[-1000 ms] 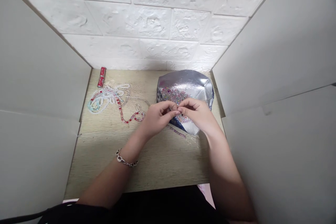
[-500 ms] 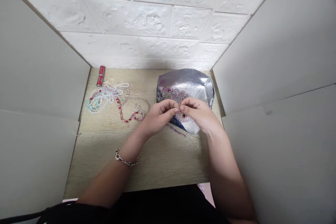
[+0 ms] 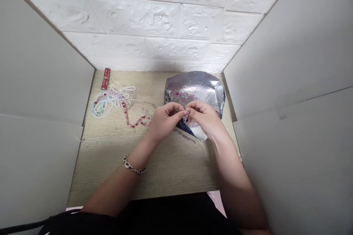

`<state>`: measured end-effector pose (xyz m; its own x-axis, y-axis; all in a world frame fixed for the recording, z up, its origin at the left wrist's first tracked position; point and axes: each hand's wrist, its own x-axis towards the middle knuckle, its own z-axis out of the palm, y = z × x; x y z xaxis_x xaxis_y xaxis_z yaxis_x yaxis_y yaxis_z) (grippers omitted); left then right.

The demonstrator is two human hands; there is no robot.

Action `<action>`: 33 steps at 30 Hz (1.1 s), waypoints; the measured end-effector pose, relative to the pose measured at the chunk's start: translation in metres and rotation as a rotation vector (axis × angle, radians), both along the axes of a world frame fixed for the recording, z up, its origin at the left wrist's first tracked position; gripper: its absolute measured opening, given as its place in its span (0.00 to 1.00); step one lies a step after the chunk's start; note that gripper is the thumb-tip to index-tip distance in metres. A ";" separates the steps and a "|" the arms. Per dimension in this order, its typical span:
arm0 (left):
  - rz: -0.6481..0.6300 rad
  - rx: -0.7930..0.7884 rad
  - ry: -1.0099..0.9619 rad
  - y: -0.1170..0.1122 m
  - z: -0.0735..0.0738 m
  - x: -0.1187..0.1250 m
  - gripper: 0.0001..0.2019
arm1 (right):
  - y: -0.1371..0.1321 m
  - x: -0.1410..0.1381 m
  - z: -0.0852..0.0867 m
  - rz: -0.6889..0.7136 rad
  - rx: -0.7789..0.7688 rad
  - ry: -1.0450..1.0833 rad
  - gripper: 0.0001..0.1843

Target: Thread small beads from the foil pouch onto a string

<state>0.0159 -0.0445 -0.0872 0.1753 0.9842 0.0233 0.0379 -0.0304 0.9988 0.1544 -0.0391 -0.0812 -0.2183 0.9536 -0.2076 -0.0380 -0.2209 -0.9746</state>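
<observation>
We face a white wall (image 3: 124, 14), our table (image 3: 176, 169) against it. Right of centre sits our silvery bag (image 3: 195, 82); strands (image 3: 113, 97) lie to its left. Over the bag our left hand (image 3: 167, 121) and right hand (image 3: 204, 119) meet, fingertips (image 3: 185, 112) pinched together, on what we cannot tell. Behind the strands lies a red tube (image 3: 105, 79); in the bag, beads (image 3: 182, 97).

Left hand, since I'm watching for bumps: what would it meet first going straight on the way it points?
The right hand, most likely; the two look nearly touching, though exact depth is unclear.
</observation>
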 end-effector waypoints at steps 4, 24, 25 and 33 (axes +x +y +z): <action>-0.093 0.039 0.081 0.000 0.001 -0.005 0.09 | -0.001 0.001 0.002 0.016 -0.035 0.077 0.13; -0.057 0.037 -0.058 0.000 0.003 0.001 0.07 | -0.001 0.002 0.005 0.000 -0.013 0.019 0.14; -0.032 0.043 -0.060 -0.001 0.003 0.002 0.07 | -0.001 0.001 0.005 -0.012 -0.009 0.005 0.14; 0.098 0.082 0.023 -0.005 0.006 0.004 0.06 | -0.001 -0.001 0.001 -0.011 0.052 -0.041 0.12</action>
<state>0.0199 -0.0492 -0.0812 0.0801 0.9916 0.1011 0.0674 -0.1066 0.9920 0.1539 -0.0402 -0.0805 -0.1996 0.9657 -0.1660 -0.0002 -0.1695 -0.9855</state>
